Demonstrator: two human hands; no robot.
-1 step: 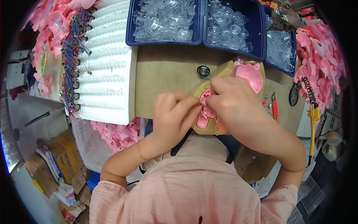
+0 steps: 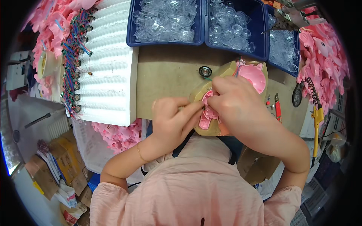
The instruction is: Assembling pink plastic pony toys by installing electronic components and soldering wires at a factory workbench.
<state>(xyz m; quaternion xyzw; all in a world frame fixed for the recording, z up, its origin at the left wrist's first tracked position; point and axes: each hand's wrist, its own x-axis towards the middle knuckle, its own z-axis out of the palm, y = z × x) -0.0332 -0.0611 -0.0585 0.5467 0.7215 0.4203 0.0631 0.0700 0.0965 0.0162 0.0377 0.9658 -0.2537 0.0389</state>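
Note:
A pink plastic toy shell (image 2: 205, 122) lies in a tan, block-like holder (image 2: 211, 132) at the table's near edge. My left hand (image 2: 171, 116) comes in from its left, thumb and forefinger pinched together at the shell's inside edge. My right hand (image 2: 235, 101) bends over the shell from the right, its fingers closed and curled down beside the left fingertips. Whatever small piece lies between the fingers is hidden. A round black speaker (image 2: 205, 71) with green wire rests just beyond the hands. A second pink shell part (image 2: 253, 77) with ears sits at the holder's far right.
Dark blue bins (image 2: 166, 43) of clear plastic parts line the far side. On the left stands a white foam tray (image 2: 109, 79) with wired speakers (image 2: 77, 96) along its edge. Red-handled cutters (image 2: 278, 107), a yellow coil-corded tool (image 2: 317, 116) and a pile of pink parts (image 2: 324, 56) are at right.
My left hand has shifted very slightly left and down, its fingers still pinched at the shell. My right hand has hardly moved.

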